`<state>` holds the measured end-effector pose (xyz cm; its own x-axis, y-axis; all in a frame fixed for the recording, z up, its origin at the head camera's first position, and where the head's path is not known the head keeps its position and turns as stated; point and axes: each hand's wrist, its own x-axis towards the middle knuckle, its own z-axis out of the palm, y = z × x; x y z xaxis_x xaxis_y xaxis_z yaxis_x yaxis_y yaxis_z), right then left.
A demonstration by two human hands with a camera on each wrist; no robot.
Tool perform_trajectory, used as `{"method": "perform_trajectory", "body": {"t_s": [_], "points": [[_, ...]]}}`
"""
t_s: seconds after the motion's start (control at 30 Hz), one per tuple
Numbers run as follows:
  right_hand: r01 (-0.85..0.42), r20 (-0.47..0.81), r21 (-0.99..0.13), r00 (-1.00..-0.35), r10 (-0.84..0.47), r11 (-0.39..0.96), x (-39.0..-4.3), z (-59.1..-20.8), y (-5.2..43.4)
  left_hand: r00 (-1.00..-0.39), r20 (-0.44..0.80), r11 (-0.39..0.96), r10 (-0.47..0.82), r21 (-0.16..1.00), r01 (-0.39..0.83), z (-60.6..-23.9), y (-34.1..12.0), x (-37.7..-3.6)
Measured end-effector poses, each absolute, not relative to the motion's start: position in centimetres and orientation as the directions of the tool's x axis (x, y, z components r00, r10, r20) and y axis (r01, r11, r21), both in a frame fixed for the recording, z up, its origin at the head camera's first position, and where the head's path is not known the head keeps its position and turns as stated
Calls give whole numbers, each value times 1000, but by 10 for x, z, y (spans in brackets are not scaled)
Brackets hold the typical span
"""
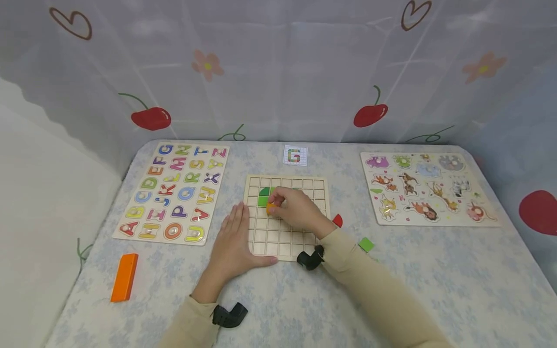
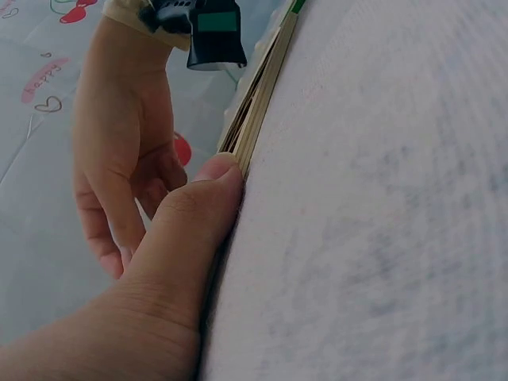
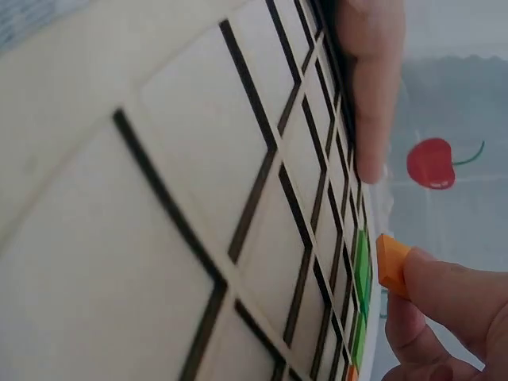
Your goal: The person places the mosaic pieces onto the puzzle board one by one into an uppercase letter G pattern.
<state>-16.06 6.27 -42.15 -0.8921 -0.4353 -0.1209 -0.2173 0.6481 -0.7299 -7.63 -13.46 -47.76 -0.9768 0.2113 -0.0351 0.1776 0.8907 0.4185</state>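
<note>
Right hand (image 1: 298, 210) pinches an orange piece (image 3: 391, 262) over the grid board (image 1: 285, 241), beside green pieces (image 1: 263, 197). Left hand (image 1: 235, 241) lies flat, fingers straight, against the board's left edge.

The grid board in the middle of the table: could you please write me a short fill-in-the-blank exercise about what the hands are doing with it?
1. The right hand pinches a small ____ piece over the grid board.
2. The left hand lies flat, its thumb against the board's ____ edge.
3. The pieces already on the board are ____.
4. The card beyond the board shows the letter ____.

Missing words: orange; near; green; G
</note>
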Motion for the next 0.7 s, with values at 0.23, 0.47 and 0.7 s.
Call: {"method": "perform_trajectory", "body": {"t_s": [0.23,0.47,0.7], "points": [[-270,-104,-676,-886,-451,686,-162,-433,40,-977,-24,888,213,421,183,-477,-135,-75],[-327,-76,-608,-883,-463,723,-158,-434,33,-977,-21,884,210,432,180,-477,-136,-74],[-381,-52,-543,-874,-483,748,-154,-434,33,-977,-26,883,213,433,180,-477,-135,-74]]}}
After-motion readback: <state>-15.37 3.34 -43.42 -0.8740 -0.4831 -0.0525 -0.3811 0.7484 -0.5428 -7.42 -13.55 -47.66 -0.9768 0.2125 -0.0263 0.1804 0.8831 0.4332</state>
